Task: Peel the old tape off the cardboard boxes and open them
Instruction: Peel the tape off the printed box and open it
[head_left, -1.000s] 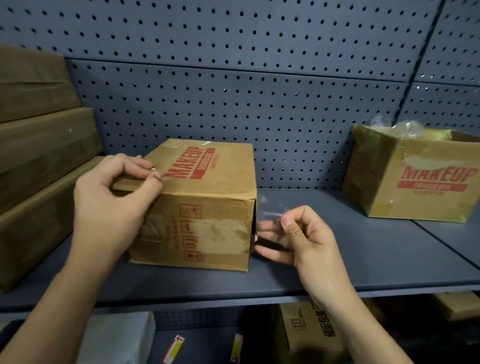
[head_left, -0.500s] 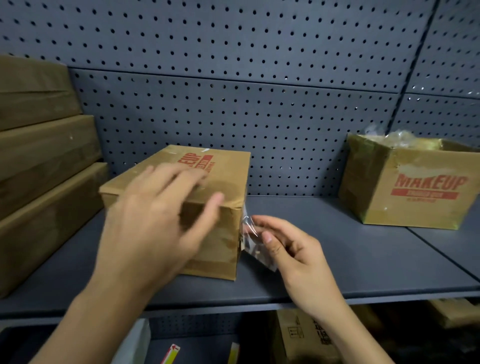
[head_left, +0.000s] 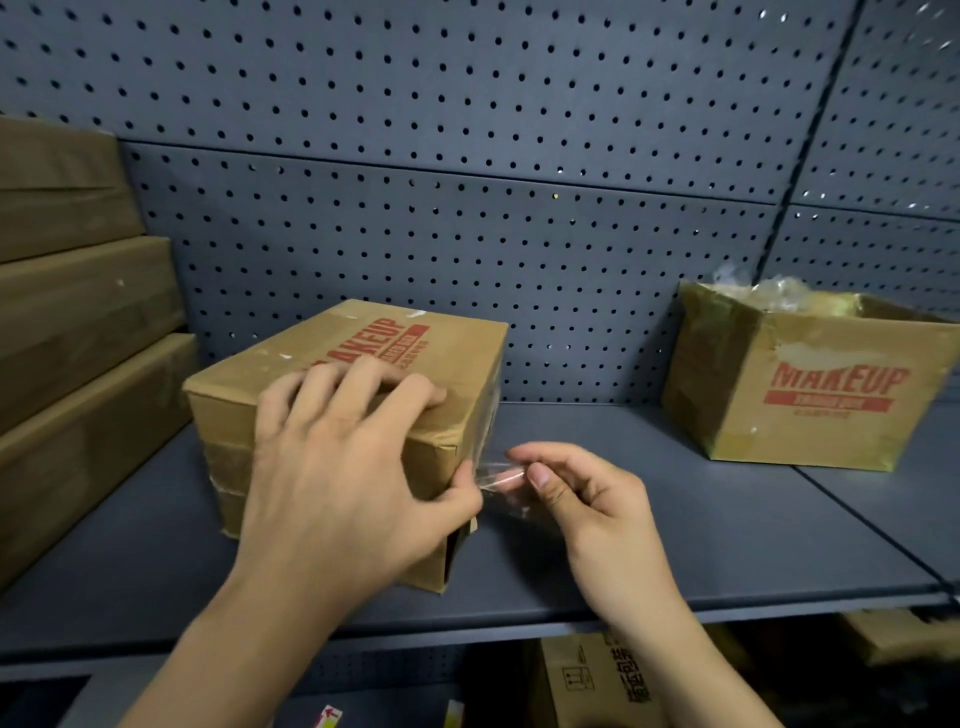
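Two hands tend the closed MAKEUP cardboard box (head_left: 363, 338) standing left of centre on the shelf (head_left: 701, 530): the left hand (head_left: 337, 467) clasps its near top edge, the right hand (head_left: 587, 493) pinches clear tape (head_left: 496, 475) stretching from its right side.

1. One head-worn view — it looks forward and down onto the shelf (head_left: 701, 530), pegboard wall (head_left: 519, 249) at 12 o'clock.
2. Close in — left hand (head_left: 337, 483) and right hand (head_left: 587, 499) enter from 6 o'clock, cardboard box (head_left: 363, 338) at centre.
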